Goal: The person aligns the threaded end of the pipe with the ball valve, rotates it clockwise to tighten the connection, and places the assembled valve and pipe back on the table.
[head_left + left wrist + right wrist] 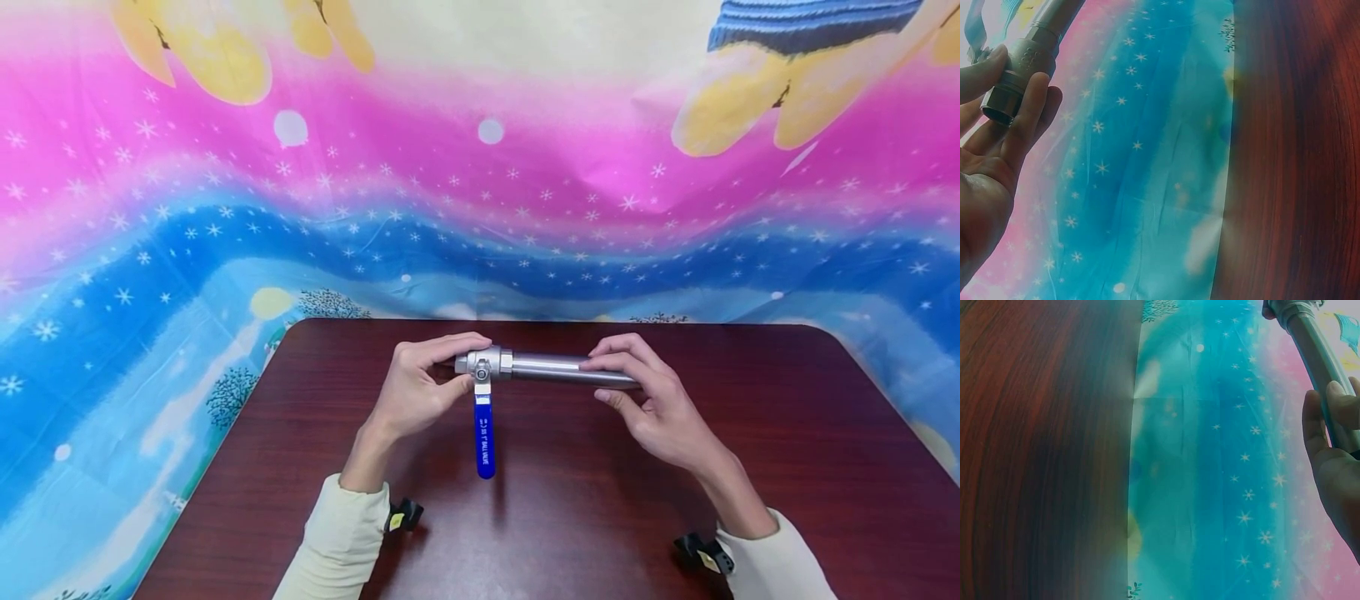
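Observation:
A steel ball valve [486, 362] with a blue lever handle [485, 437] is joined to a smooth metal pipe [551, 367]. My left hand [412, 387] grips the valve body between thumb and fingers, and the lever points down toward me. At the pipe's far right end, my right hand [660, 408] holds it with thumb below and fingers over the top. In the left wrist view, the valve's open end [1000, 103] shows beside the fingers. The right wrist view has the pipe [1319, 362] running up to the valve, its near end partly hidden by the hand.
Below the hands lies a dark red wooden table [555, 517]. A colourful cloth backdrop [480, 208] with snowflakes hangs behind it and along its sides. Each wrist wears a small black camera, at the left sleeve [341, 521] and the right sleeve [776, 558].

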`<move>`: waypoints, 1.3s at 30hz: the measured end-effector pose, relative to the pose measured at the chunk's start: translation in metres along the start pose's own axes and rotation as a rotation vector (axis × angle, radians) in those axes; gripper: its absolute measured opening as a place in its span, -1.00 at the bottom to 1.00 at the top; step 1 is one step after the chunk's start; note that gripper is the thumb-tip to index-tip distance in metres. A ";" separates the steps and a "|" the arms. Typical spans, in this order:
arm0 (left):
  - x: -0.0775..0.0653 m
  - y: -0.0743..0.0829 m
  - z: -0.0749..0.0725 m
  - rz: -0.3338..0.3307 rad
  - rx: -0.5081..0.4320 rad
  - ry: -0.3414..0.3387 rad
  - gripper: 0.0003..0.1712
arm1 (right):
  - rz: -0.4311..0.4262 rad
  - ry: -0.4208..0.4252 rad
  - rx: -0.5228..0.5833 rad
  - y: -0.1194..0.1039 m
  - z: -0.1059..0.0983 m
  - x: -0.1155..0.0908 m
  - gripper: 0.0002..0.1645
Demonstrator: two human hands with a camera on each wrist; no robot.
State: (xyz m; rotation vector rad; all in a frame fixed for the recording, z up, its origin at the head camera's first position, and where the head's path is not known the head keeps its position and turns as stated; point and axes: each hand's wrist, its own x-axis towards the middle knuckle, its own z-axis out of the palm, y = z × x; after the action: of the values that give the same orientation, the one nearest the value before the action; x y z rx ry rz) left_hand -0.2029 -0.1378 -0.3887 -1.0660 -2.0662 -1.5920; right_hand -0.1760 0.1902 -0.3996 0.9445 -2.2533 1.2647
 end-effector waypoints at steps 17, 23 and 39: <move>0.001 -0.001 0.000 0.018 0.033 0.010 -0.46 | 0.054 -0.020 -0.006 0.001 -0.004 0.000 -0.38; 0.001 -0.001 -0.001 0.018 0.038 0.012 -0.45 | 0.032 -0.022 -0.006 0.002 -0.003 0.000 -0.34; 0.000 -0.002 0.000 0.016 0.026 0.005 -0.46 | 0.029 -0.013 -0.008 0.001 0.001 -0.001 -0.36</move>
State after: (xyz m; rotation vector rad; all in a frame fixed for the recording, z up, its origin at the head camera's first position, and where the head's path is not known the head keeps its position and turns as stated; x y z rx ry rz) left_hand -0.2048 -0.1382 -0.3898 -1.0665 -2.0643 -1.5542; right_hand -0.1765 0.1904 -0.4010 0.9228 -2.2880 1.2648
